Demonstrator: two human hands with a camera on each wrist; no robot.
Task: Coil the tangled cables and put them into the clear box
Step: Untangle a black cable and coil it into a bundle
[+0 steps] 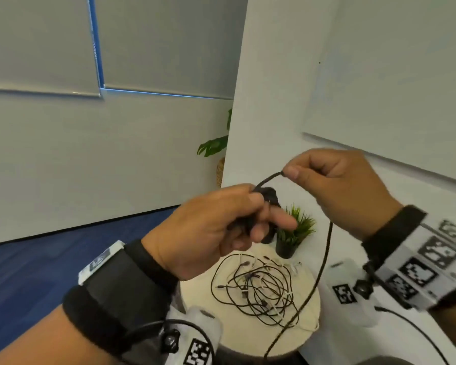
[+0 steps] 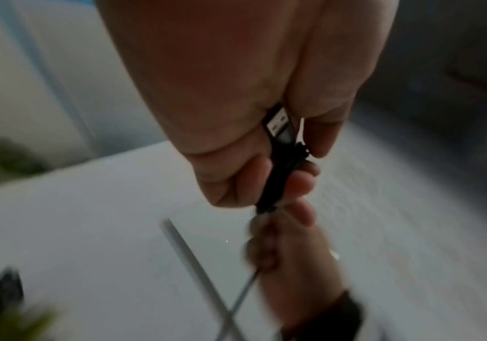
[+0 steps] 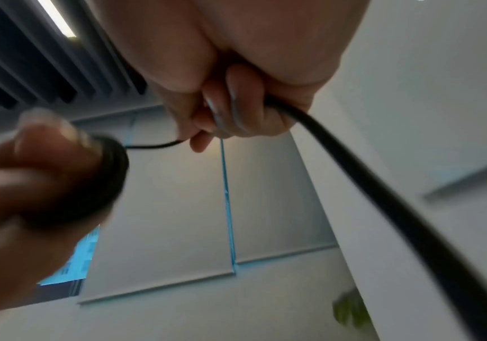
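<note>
Black braided cable (image 1: 323, 262) feels light and limp, a bit stiff where it bends, so it should coil if I keep some tension on it. My left hand (image 1: 216, 222) grips the wound loops and the USB plug (image 2: 278, 123); my right hand (image 1: 337, 185) pinches the free run just beyond. Farther off, the tangled cables (image 1: 258, 285) lie loose on the round counter (image 1: 309, 293); I'd lift those by a plug.

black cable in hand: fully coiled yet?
Partly. The left hand grips a small coil; the black cable runs through the right hand, hanging loose.
</note>
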